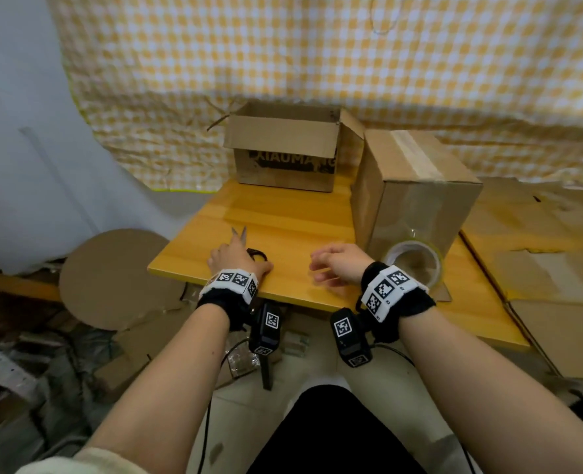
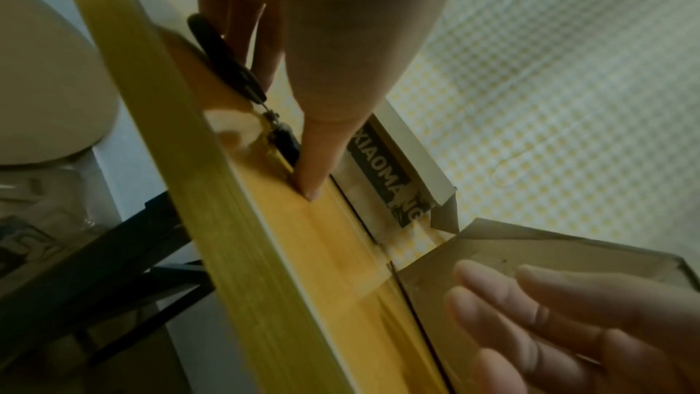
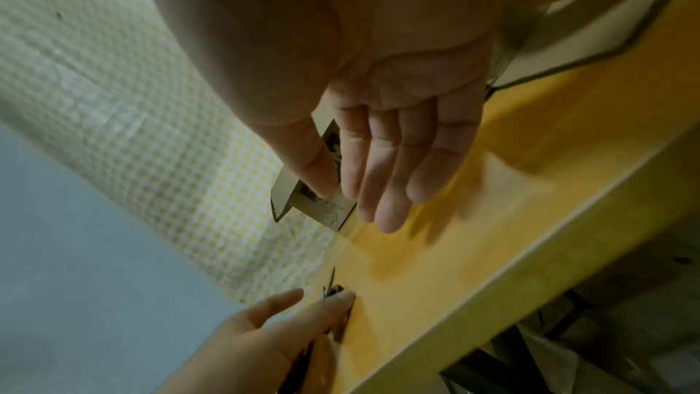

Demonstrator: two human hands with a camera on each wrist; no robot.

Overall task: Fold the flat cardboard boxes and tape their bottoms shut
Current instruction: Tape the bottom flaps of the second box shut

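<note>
A taped-shut cardboard box stands on the right of the yellow wooden table, tape strip across its top. Behind it an open box printed XIAOMANG sits with flaps up. A clear tape roll lies in front of the taped box, just right of my right wrist. My left hand rests on the black handles of the scissors, fingers fairly straight, thumb tip on the table. My right hand hovers over the table with relaxed fingers, holding nothing.
Flattened cardboard sheets lie to the right of the table. A round cardboard disc and loose scraps sit on the floor at the left. A yellow checked cloth hangs behind the boxes.
</note>
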